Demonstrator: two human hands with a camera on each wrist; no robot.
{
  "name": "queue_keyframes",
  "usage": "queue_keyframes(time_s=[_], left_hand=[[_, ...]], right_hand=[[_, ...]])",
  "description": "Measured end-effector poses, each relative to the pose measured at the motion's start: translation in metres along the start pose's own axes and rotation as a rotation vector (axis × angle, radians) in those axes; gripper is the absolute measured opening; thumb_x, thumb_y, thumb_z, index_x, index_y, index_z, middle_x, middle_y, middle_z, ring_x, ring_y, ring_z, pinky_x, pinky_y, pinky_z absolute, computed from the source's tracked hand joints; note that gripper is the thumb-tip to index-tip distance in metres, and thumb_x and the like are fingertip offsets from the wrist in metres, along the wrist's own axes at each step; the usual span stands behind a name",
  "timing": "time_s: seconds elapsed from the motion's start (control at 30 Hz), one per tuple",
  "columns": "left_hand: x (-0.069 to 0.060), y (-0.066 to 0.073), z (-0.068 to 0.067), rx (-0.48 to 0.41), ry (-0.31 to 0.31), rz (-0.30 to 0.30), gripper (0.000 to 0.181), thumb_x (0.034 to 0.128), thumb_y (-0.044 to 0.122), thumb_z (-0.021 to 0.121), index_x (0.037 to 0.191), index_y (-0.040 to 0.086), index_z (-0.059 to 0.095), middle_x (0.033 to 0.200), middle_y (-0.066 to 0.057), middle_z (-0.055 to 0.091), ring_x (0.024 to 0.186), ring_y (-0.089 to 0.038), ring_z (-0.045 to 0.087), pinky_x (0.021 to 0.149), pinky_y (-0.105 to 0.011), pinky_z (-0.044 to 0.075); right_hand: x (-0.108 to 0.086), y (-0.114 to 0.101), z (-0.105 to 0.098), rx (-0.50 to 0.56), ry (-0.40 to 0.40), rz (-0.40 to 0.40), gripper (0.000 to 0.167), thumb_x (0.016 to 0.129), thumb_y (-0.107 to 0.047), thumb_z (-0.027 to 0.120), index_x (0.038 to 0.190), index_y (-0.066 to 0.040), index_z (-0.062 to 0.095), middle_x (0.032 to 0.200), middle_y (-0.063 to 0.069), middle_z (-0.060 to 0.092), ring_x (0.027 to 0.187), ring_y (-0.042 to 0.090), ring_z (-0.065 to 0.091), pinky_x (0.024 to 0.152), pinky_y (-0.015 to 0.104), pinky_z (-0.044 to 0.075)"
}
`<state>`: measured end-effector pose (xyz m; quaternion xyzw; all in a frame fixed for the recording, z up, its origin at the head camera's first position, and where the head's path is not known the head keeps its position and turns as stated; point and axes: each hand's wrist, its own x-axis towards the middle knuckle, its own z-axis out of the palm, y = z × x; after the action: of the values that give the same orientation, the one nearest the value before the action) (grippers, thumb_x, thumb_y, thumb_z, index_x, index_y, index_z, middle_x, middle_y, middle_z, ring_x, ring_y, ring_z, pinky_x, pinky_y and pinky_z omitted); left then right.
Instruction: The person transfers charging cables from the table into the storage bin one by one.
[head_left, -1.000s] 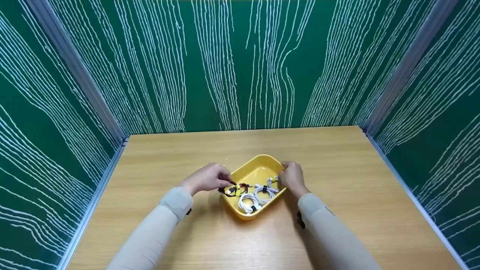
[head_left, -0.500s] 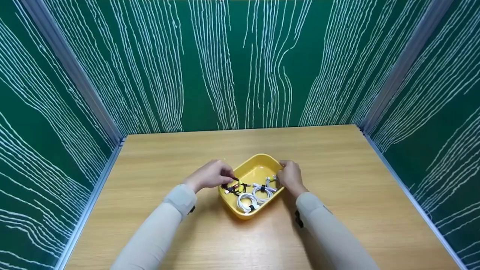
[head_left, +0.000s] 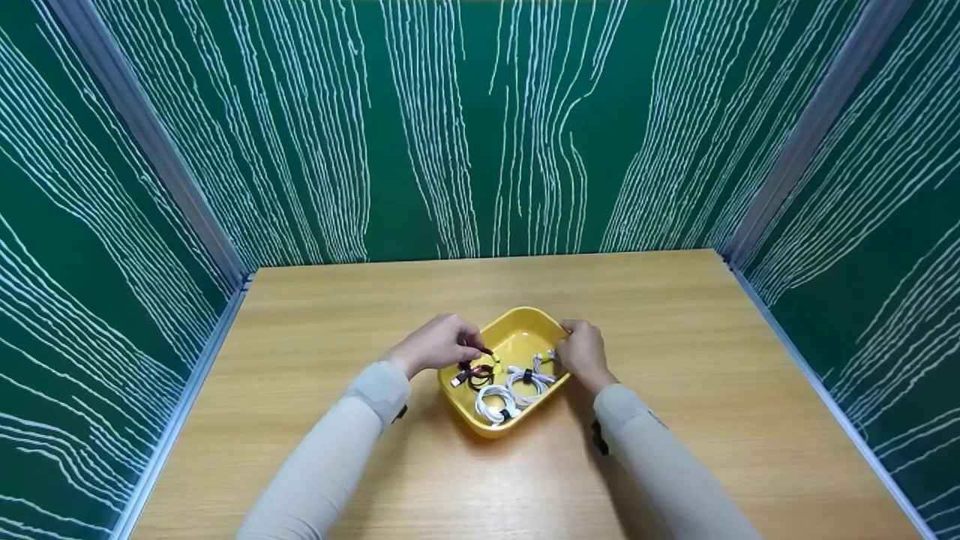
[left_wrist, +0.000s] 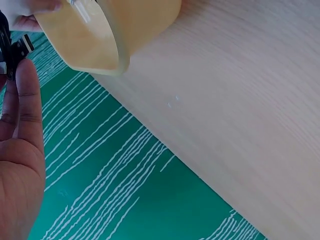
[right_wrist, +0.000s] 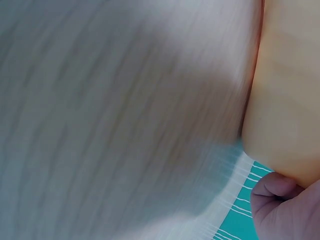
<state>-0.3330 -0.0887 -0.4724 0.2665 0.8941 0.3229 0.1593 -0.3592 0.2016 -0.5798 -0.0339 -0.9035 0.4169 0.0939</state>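
My left hand (head_left: 442, 345) reaches over the left rim of a yellow plastic bin (head_left: 525, 324). Between thumb and fingertips it pinches a dark cable, whose black USB plug (left_wrist: 21, 48) sticks out in the left wrist view. A yellow tie (head_left: 496, 364) shows by the fingertips, near a loop of black cable (head_left: 481, 381) and a plug (head_left: 459, 380); whether these are one cable, I cannot tell. My right hand (head_left: 585, 352) grips the bin's right rim, and its fingers (right_wrist: 275, 186) curl at the edge in the right wrist view.
Two coiled white cables (head_left: 491, 409) with black ties lie in the bin's near half. A smaller white cable bundle (head_left: 545, 358) with a yellow tie is partly hidden by the right hand. The wooden table (head_left: 337, 300) meets green walls (head_left: 420, 225) with white lines.
My left hand has moved right and slightly away from me, drawing the pinched dark cable and its yellow tie along. The right hand and the bin stay about where they were.
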Motion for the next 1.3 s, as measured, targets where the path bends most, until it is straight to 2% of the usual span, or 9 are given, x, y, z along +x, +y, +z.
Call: queue_keyframes(time_s=[0.3, 0.53, 0.83, 1.0, 1.13, 1.23, 1.3], left_hand=[[0.006, 0.003, 0.005, -0.010, 0.029, 0.003, 0.012, 0.1017, 0.011, 0.075, 0.109, 0.010, 0.084, 0.104, -0.005, 0.082, 0.089, -0.013, 0.070, 0.092, -0.038, 0.062], [0.013, 0.005, 0.010, 0.014, 0.057, 0.030, 0.012, 0.1013, 0.012, 0.075, 0.108, 0.007, 0.084, 0.103, -0.008, 0.082, 0.088, -0.012, 0.067, 0.092, -0.037, 0.060], [0.020, 0.008, 0.015, 0.010, 0.071, 0.012, 0.016, 0.1009, 0.010, 0.075, 0.115, 0.007, 0.083, 0.107, -0.008, 0.081, 0.095, -0.016, 0.069, 0.095, -0.038, 0.060], [0.024, 0.008, 0.019, 0.001, 0.098, 0.004, 0.016, 0.1012, 0.010, 0.075, 0.115, 0.008, 0.082, 0.107, -0.008, 0.081, 0.095, -0.016, 0.070, 0.092, -0.036, 0.060], [0.027, 0.009, 0.021, -0.014, 0.105, -0.007, 0.016, 0.1015, 0.009, 0.074, 0.116, 0.008, 0.082, 0.107, -0.008, 0.080, 0.097, -0.017, 0.072, 0.094, -0.036, 0.061], [0.029, 0.010, 0.022, -0.017, 0.098, -0.017, 0.018, 0.1020, 0.009, 0.073, 0.118, 0.008, 0.081, 0.109, -0.008, 0.080, 0.100, -0.019, 0.073, 0.097, -0.036, 0.061], [0.031, 0.012, 0.022, -0.016, 0.093, -0.023, 0.019, 0.1026, 0.009, 0.073, 0.119, 0.008, 0.081, 0.111, -0.009, 0.080, 0.102, -0.019, 0.073, 0.098, -0.037, 0.061]], right_hand=[[0.000, 0.000, -0.001, 0.007, -0.008, 0.001, 0.045, 0.082, 0.013, 0.055, 0.117, 0.003, 0.082, 0.116, 0.026, 0.079, 0.092, 0.032, 0.070, 0.076, 0.035, 0.057], [0.000, -0.001, -0.002, -0.018, -0.017, -0.001, 0.033, 0.081, 0.011, 0.054, 0.095, -0.001, 0.082, 0.091, 0.016, 0.077, 0.079, 0.028, 0.061, 0.064, 0.028, 0.045], [0.001, 0.000, -0.001, 0.001, -0.006, 0.003, 0.044, 0.080, 0.012, 0.055, 0.109, -0.003, 0.085, 0.100, 0.020, 0.080, 0.082, 0.029, 0.065, 0.065, 0.027, 0.047], [0.001, 0.000, -0.001, 0.000, 0.001, 0.003, 0.042, 0.080, 0.012, 0.055, 0.106, -0.002, 0.084, 0.099, 0.019, 0.079, 0.082, 0.028, 0.064, 0.065, 0.026, 0.046], [0.002, 0.000, 0.000, 0.008, 0.001, -0.001, 0.036, 0.078, 0.013, 0.055, 0.096, -0.002, 0.082, 0.090, 0.015, 0.076, 0.079, 0.028, 0.063, 0.063, 0.026, 0.045], [0.001, 0.000, -0.001, 0.014, 0.001, -0.003, 0.036, 0.077, 0.013, 0.055, 0.096, -0.001, 0.082, 0.089, 0.016, 0.076, 0.079, 0.029, 0.063, 0.063, 0.026, 0.045], [0.001, 0.000, -0.001, 0.018, -0.003, 0.002, 0.040, 0.077, 0.013, 0.054, 0.102, -0.001, 0.084, 0.095, 0.019, 0.078, 0.080, 0.029, 0.065, 0.063, 0.026, 0.046]])
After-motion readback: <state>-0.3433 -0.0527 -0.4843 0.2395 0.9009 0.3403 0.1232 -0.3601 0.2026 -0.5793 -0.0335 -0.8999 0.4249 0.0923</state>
